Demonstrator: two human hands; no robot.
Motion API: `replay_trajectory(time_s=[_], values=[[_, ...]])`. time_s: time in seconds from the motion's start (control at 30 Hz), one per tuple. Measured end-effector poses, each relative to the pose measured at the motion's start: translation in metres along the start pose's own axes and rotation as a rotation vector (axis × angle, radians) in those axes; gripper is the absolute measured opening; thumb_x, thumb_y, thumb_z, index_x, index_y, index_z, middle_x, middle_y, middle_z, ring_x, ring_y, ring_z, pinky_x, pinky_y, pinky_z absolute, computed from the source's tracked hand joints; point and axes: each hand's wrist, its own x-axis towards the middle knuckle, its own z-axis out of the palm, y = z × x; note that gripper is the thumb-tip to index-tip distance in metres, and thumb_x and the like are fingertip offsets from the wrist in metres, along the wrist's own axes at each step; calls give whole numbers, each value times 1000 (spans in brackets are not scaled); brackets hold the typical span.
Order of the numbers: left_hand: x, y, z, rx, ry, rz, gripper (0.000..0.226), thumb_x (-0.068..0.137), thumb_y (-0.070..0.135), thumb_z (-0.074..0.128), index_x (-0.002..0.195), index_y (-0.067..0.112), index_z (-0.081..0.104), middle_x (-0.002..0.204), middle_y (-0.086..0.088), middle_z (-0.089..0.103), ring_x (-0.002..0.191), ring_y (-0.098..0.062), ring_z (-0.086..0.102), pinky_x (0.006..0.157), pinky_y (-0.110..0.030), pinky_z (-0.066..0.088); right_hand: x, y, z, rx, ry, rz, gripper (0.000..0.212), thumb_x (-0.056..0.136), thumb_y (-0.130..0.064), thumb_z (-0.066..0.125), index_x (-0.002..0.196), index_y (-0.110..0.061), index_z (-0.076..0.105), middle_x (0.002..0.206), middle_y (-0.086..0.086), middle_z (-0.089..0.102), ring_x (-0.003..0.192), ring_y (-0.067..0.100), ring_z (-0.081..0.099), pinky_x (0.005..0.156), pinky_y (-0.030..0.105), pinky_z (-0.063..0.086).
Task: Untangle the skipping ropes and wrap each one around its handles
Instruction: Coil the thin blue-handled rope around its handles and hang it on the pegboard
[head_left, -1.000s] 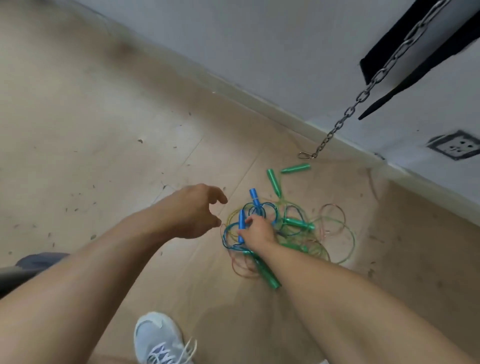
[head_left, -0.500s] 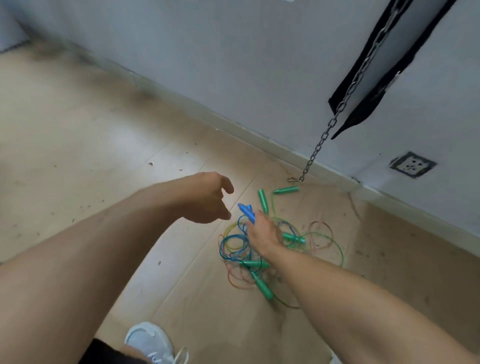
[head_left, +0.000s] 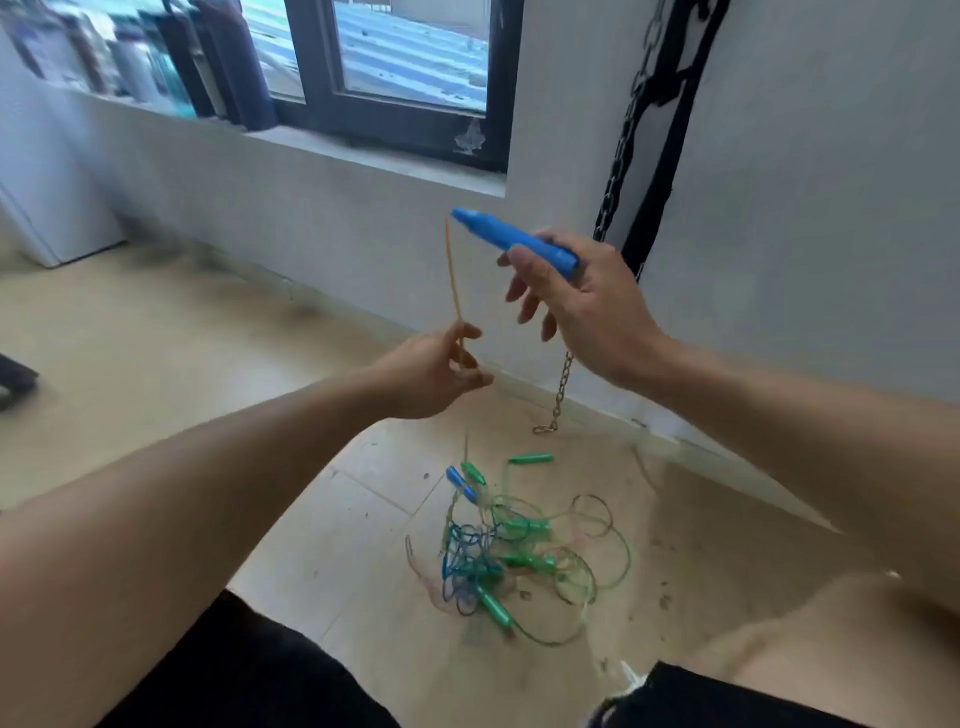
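Observation:
My right hand (head_left: 587, 301) holds a blue skipping-rope handle (head_left: 511, 239) raised in front of the wall, thumb and forefinger around its thick end, the other fingers spread. An orange rope (head_left: 453, 280) hangs from the handle's tip. My left hand (head_left: 434, 371) pinches that rope lower down. The rope runs down to a tangled pile of ropes (head_left: 511, 556) on the floor, with blue, green and orange loops, several green handles (head_left: 530, 459) and a second blue handle (head_left: 460, 482).
A metal chain (head_left: 561, 387) hangs down the wall to the floor just behind the pile. A dark strap (head_left: 657, 171) hangs beside it. A window sill (head_left: 374, 153) with bottles runs at the upper left. My knees in dark shorts fill the bottom edge.
My right hand lifted a blue handle from the pile up to chest height. My left hand went from hovering with nothing in it to pinching the orange rope. The camera tilted up.

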Motion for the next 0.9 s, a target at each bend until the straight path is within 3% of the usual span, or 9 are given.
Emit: replay_trajectory(time_s=[0.07, 0.17, 0.23, 0.37, 0.43, 0.57, 0.67, 0.8, 0.9], values=[[3, 10, -5, -18, -62, -6, 30, 101, 37, 54, 122, 18, 63, 108, 3, 70, 101, -17, 66, 84, -32, 55, 6, -19, -14, 114, 100, -36, 25, 105, -29, 52, 113, -7, 62, 81, 4, 67, 63, 19, 66, 49, 28, 53], [7, 5, 0, -212, -220, -79, 38, 107, 33, 41, 99, 10, 70, 102, -7, 74, 97, -26, 71, 82, -39, 59, 15, -17, -27, 220, 273, -28, 23, 107, -30, 48, 108, -10, 60, 82, 6, 65, 64, 18, 65, 49, 25, 50], [16, -1, 4, -321, -152, -52, 41, 108, 30, 39, 89, 7, 68, 96, -12, 75, 89, -28, 73, 79, -40, 58, 18, 8, -27, 199, 267, 63, 24, 105, -32, 51, 108, -10, 61, 85, 8, 66, 66, 20, 66, 50, 27, 51], [41, -4, 14, -621, 54, -99, 38, 108, 26, 39, 85, 5, 61, 79, -17, 67, 71, -29, 67, 76, -42, 59, 10, 93, -3, 36, -200, 486, 14, 98, -28, 65, 101, -15, 69, 96, 6, 73, 83, 20, 70, 68, 37, 59], [47, -12, 21, -728, 73, -142, 35, 108, 24, 38, 88, 4, 59, 79, -17, 65, 70, -28, 66, 75, -41, 60, -3, 130, 20, 18, -421, 633, 8, 97, -18, 63, 98, -18, 71, 101, 3, 75, 96, 23, 71, 79, 40, 59], [53, -34, 29, -739, -7, -167, 35, 108, 23, 40, 88, 1, 59, 83, -18, 67, 71, -27, 68, 70, -34, 61, -35, 166, 69, 119, -608, 778, 26, 95, -5, 52, 95, -20, 72, 110, -2, 76, 112, 20, 68, 96, 38, 53], [63, -44, 24, -793, 93, -199, 36, 109, 23, 38, 82, 6, 56, 78, -14, 64, 64, -24, 65, 66, -32, 60, -53, 181, 86, 165, -826, 813, 16, 96, -13, 55, 96, -18, 70, 110, 1, 77, 108, 18, 69, 96, 35, 51], [68, -68, 18, -672, 187, -196, 39, 109, 28, 36, 77, 12, 54, 68, -6, 59, 57, -17, 59, 63, -31, 54, -63, 200, 86, -14, -855, 784, 20, 101, -31, 59, 94, -20, 74, 103, -4, 77, 94, 6, 67, 86, 31, 52], [58, -89, 19, -504, 29, -235, 48, 108, 37, 33, 94, 4, 65, 85, -12, 70, 74, -21, 70, 77, -38, 56, -56, 197, 83, -31, -687, 744, 25, 105, -26, 53, 92, -17, 72, 97, 4, 78, 82, 10, 69, 76, 29, 55]])
